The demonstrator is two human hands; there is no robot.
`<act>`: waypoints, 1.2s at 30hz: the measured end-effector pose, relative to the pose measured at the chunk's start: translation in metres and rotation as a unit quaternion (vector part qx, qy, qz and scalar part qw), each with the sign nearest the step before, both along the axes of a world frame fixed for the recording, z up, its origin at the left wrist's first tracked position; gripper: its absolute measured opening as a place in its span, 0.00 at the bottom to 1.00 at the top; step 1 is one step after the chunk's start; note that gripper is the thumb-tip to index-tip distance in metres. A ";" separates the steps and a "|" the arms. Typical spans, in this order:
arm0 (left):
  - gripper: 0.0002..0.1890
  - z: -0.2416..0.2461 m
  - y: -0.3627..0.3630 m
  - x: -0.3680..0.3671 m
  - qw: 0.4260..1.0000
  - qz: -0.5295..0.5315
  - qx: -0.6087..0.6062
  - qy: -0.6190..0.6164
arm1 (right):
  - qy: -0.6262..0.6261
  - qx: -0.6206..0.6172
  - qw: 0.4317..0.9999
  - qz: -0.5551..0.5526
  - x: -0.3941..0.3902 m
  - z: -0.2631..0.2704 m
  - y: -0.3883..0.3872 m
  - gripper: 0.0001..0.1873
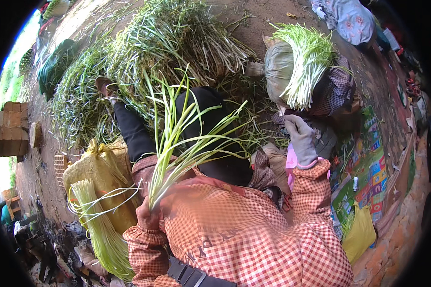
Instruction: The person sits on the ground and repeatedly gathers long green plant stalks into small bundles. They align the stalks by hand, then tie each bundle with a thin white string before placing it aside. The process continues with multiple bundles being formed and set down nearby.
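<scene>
My bare left hand [149, 215] grips the lower ends of a loose bunch of pale green garlic chive-like stalks [172, 150]. Their long leaves fan upward over my lap. Beside that hand, a neat bundle of pale stalks [102, 229] rests against a yellow woven sack [104, 193]. My right hand [301, 138], in a grey glove, is raised at the right with its fingers bent; whether anything thin is between them is unclear. Just above it, a thick pile of white-stemmed greens [307, 68] lies across a stuffed sack [278, 73] and checked cloth [337, 84].
A large heap of cut green stalks [172, 39] covers the ground beyond my legs. At right are a colourful printed mat [373, 172] and a yellow bag [361, 233]. Stacked bricks [10, 129] stand at far left, with a dark green sack [55, 68] farther back.
</scene>
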State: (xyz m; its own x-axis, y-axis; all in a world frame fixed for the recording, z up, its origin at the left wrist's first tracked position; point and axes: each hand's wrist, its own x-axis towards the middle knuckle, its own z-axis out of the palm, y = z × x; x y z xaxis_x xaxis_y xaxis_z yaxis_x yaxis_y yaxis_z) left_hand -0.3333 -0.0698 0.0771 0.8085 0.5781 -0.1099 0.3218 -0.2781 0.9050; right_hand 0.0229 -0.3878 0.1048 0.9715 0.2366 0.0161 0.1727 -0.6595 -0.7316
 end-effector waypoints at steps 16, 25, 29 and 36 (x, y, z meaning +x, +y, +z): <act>0.12 -0.008 -0.011 -0.008 0.999 0.017 -0.041 0.013 | 0.043 0.015 0.963 0.264 -0.016 -0.003 0.098 0.20; 0.11 0.040 -0.020 0.020 0.990 -0.070 0.097 0.069 | -0.006 -0.095 0.948 0.302 -0.009 -0.035 0.092 0.06; 0.12 0.053 -0.027 0.027 0.991 -0.080 0.069 0.080 | 0.129 -0.231 0.939 0.220 0.017 -0.073 0.090 0.13; 0.14 0.043 -0.024 0.021 0.994 -0.062 0.057 0.068 | 0.135 -0.215 0.959 0.127 0.029 -0.053 0.042 0.26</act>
